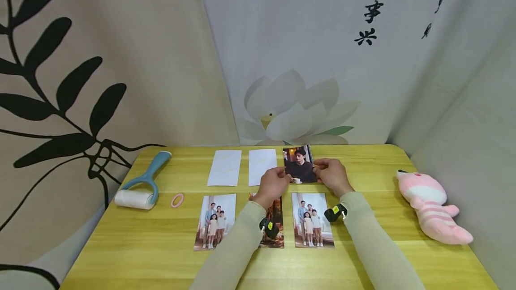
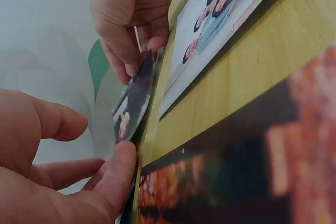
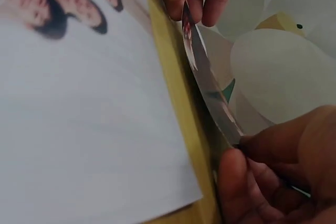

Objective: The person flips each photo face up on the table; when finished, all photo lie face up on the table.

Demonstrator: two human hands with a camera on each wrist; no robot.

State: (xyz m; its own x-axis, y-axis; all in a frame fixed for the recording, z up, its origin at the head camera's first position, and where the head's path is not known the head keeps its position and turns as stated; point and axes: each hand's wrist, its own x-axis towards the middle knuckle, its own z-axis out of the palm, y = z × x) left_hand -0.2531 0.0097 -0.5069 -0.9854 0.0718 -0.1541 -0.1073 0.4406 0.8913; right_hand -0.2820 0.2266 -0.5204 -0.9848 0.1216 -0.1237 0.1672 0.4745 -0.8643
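Both hands hold a photo of a person in dark clothes [image 1: 299, 167] at the back of the table. My left hand [image 1: 274, 187] grips its left edge with the fingertips, while my right hand [image 1: 333, 176] pinches the right edge. In the right wrist view the photo [image 3: 207, 82] looks bowed between the hands. Two white cards [image 1: 224, 168] lie to its left, the nearer one partly behind my left hand. In the front row are two family photos [image 1: 313, 220] and, between them, an autumn-coloured photo [image 1: 277, 218] largely covered by my left arm.
A blue-handled lint roller [image 1: 137, 198] lies at the table's left, beside a small pink ring [image 1: 177, 200]. On the right edge rests a pink plush toy [image 1: 433, 209]. Printed curtains [image 1: 302, 57] hang behind the wooden table [image 1: 161, 254].
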